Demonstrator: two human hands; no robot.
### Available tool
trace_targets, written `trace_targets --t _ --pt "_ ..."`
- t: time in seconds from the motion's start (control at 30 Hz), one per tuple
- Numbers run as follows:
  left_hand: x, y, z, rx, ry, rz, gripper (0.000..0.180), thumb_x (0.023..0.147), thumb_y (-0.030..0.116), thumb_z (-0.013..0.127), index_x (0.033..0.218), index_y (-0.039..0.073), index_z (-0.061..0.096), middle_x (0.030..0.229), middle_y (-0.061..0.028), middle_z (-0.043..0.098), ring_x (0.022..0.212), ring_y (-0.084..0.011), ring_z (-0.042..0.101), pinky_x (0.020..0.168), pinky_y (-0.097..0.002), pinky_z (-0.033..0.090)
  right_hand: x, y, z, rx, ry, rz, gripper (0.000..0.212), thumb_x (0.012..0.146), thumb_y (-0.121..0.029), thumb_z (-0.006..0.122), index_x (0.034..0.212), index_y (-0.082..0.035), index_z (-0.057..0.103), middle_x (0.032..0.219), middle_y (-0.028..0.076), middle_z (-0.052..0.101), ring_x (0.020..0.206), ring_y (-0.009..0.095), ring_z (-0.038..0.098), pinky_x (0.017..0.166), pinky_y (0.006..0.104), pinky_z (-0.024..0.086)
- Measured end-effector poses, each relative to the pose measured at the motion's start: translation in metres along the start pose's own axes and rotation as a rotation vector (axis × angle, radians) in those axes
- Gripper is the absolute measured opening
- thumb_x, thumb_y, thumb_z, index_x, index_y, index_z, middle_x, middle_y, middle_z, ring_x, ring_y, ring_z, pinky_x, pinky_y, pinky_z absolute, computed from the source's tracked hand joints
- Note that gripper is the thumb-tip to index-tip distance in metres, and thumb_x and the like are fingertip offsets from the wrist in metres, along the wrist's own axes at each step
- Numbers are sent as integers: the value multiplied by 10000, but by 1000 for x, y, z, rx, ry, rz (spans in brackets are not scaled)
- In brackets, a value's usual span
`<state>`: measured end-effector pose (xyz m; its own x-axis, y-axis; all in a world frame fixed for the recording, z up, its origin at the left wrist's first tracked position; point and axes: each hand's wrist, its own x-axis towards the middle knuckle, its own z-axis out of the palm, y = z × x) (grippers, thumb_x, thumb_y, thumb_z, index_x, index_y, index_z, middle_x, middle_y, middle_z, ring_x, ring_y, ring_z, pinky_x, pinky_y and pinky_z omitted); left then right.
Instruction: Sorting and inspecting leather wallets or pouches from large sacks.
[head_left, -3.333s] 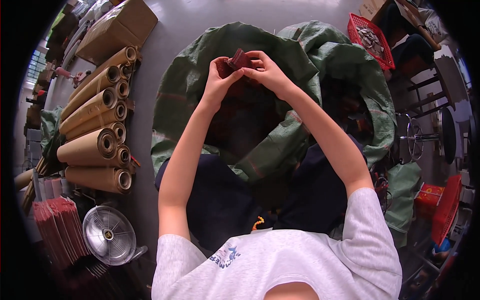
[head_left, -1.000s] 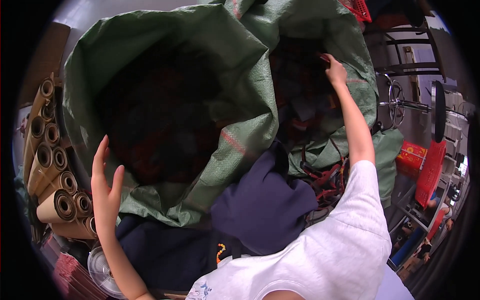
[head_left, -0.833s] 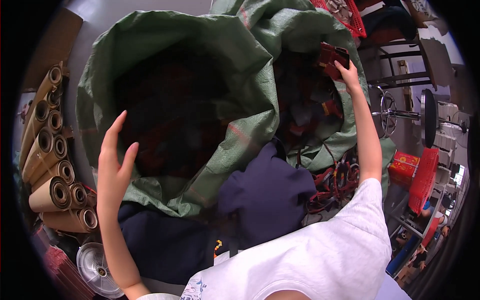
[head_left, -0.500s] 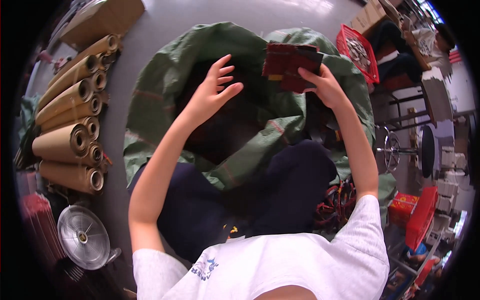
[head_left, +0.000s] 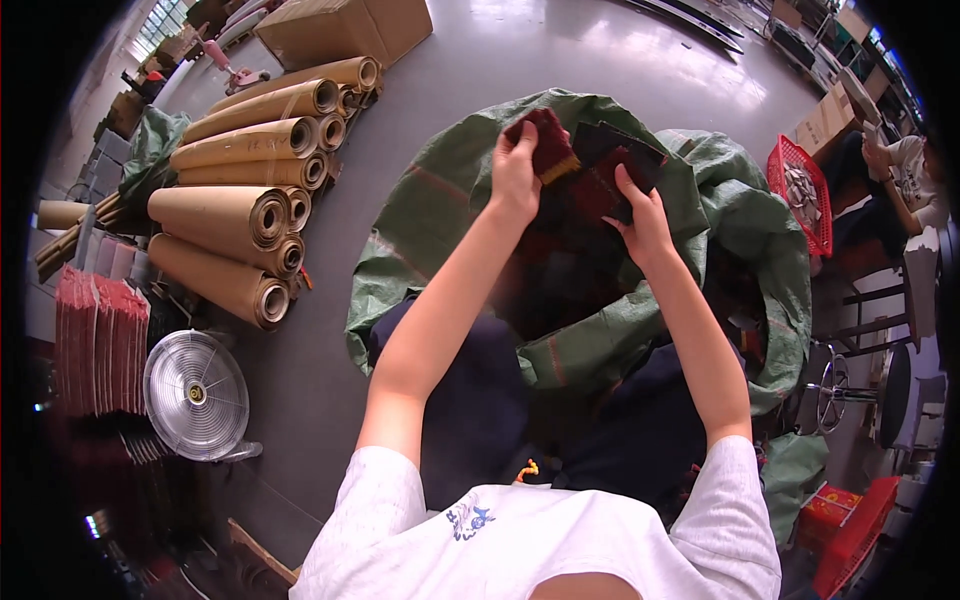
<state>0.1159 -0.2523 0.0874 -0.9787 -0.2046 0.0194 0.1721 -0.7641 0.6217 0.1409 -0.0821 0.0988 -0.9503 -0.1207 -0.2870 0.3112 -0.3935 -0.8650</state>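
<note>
My left hand [head_left: 516, 172] grips a dark red fabric piece [head_left: 549, 143] with a yellow strip along its lower edge. A stack of dark red and black fabric pieces [head_left: 618, 160] is in my right hand [head_left: 643, 218], the thumb pressed on top. Both hands are over the mouth of a large green woven sack [head_left: 430, 225], its rim rolled outward. Dark pieces lie in shadow inside it and cannot be made out singly. A second green sack [head_left: 745, 190] stands against it on the right.
Brown paper rolls [head_left: 235, 215] are piled on the left, with a cardboard box [head_left: 345, 35] behind. A metal fan [head_left: 196, 394] stands near left. On the right are a red basket [head_left: 805, 190] of pale pieces, a round stool [head_left: 888, 395] and a seated person [head_left: 905, 180].
My left hand, earlier open and empty, now holds a red piece split off beside the stack. The view has swung, shifting the surroundings rightward. My right hand keeps the stack.
</note>
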Motion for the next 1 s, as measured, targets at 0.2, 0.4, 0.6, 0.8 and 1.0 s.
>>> trace_targets --t 0.2,0.4,0.6,0.8,1.0 --pt "6 18 -15 242 27 4 298 906 104 505 1185 56 414 1000 -105 587 870 -232 623 732 -387 542 9 -19 -20 -62 -121 -103 339 820 -240 662 1099 -92 539 1027 30 603 907 157 597 751 341 498" --pt "7 -6 -7 983 -111 149 861 803 297 672 1419 68 116 1329 -197 371 1166 -291 446 956 -364 386 17 -15 -29 -211 -273 -129 365 747 -48 672 1080 -31 527 982 70 609 870 143 596 745 286 505" --pt "5 -13 -6 1117 -473 207 539 800 298 668 1197 -4 462 933 -129 625 867 -178 584 789 -294 448 20 -10 -33 -339 -339 -135 449 741 -81 700 1152 -27 526 909 66 628 799 123 606 712 261 498" --pt "5 -17 -12 1003 -150 226 394 832 374 634 833 -16 579 680 -39 593 638 -90 523 603 -258 436 24 -7 -31 -230 -213 -217 406 771 -126 697 1143 -37 561 894 65 625 788 125 607 679 272 516" --pt "6 -22 -14 1032 -32 338 390 821 367 650 837 -16 580 698 -35 592 654 -84 492 612 -253 421 46 9 -37 -350 -72 -530 282 784 -94 674 1048 -46 587 828 46 630 749 97 595 636 233 495"
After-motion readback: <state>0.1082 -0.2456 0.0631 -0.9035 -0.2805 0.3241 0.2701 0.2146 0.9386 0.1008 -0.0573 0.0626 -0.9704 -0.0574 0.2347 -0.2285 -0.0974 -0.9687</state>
